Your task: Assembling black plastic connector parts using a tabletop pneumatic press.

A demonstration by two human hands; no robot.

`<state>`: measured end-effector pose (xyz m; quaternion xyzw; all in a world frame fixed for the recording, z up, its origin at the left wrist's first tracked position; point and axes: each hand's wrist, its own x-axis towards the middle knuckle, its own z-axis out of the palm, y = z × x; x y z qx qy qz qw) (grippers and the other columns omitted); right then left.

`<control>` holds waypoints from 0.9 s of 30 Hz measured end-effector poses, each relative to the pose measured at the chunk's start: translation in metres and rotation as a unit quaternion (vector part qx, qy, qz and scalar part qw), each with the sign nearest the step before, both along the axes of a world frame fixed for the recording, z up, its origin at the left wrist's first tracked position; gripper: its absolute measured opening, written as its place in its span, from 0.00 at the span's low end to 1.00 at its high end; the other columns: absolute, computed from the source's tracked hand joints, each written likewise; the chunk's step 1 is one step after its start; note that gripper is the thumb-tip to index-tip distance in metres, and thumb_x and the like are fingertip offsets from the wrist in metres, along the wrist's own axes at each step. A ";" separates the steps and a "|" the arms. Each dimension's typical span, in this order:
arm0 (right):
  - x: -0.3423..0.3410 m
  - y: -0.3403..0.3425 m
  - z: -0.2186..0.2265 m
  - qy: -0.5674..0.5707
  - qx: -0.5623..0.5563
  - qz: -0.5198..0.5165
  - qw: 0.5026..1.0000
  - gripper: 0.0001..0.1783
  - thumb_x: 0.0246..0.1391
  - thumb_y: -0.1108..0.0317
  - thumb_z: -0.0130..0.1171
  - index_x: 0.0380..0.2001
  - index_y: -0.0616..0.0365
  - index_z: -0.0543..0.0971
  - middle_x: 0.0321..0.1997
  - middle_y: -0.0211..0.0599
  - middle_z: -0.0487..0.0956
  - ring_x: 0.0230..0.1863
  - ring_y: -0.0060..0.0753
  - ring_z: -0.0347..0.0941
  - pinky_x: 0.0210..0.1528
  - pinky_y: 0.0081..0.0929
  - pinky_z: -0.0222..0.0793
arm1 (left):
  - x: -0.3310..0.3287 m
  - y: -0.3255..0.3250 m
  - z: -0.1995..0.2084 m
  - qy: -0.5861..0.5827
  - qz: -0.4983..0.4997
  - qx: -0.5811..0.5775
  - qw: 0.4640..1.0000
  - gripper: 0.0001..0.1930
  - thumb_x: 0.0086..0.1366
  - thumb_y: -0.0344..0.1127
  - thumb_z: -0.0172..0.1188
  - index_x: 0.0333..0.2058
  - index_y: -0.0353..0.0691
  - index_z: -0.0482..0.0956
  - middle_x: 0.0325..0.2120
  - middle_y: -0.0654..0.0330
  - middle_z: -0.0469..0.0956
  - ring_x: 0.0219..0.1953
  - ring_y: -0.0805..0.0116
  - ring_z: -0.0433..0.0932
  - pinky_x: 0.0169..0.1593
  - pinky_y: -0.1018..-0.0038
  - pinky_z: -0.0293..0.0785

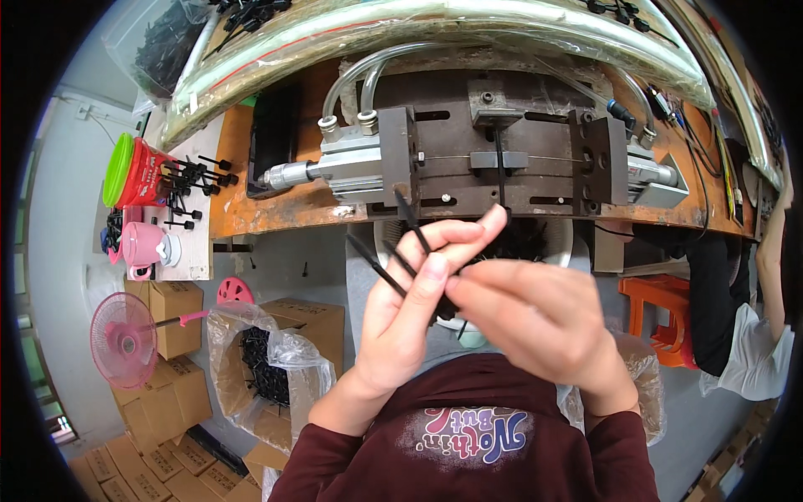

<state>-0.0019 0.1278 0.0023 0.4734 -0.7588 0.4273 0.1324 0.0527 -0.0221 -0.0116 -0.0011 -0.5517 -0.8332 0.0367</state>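
My left hand (400, 309) is closed around several thin black rods (378, 264), which fan out to the upper left past its fingers. Its index finger points up to the right, close to the bench edge. My right hand (539, 314) meets it with thumb and fingers pinched at the left palm; what sits in that pinch is hidden. Beyond both hands stands a metal clamping fixture (468, 180) with an air cylinder on each side. Another black rod (500, 146) lies across its middle block, one end reaching the bench's front edge.
Below the bench edge, a bin (559, 243) holds many black parts. At left are a pink fan (125, 341), cardboard boxes (167, 393) and a plastic-lined carton (230, 368) of black pieces. A red tub (142, 171) lies near loose rods. Another person's arm (774, 259) shows at right beside an orange stool (657, 305).
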 end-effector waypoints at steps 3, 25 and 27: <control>0.002 0.002 -0.002 -0.017 -0.003 0.022 1.000 0.17 0.35 0.78 0.66 0.35 0.63 0.80 0.34 0.39 0.78 0.30 0.36 0.78 0.31 0.27 0.75 | 0.001 -0.001 -0.003 -0.002 -0.051 0.012 0.999 0.18 0.73 0.36 0.39 0.53 0.29 0.64 0.57 0.39 0.67 0.58 0.60 0.70 0.61 0.68 0.64; -0.027 -0.001 0.003 0.139 0.254 -0.150 0.945 0.08 0.37 0.71 0.57 0.25 0.60 0.72 0.47 0.56 0.79 0.14 0.26 0.72 0.21 0.20 0.69 | 0.011 -0.009 -0.002 -0.031 0.057 0.034 0.997 0.13 0.74 0.37 0.40 0.36 0.34 0.69 0.14 0.68 0.60 0.17 0.81 0.58 0.23 0.81 0.58; -0.027 0.002 0.005 0.133 0.259 -0.147 0.945 0.08 0.39 0.71 0.56 0.25 0.61 0.72 0.46 0.62 0.78 0.15 0.28 0.74 0.21 0.20 0.69 | 0.009 -0.006 -0.002 -0.005 0.076 0.052 0.996 0.14 0.74 0.37 0.39 0.35 0.34 0.69 0.14 0.67 0.61 0.17 0.78 0.60 0.23 0.80 0.60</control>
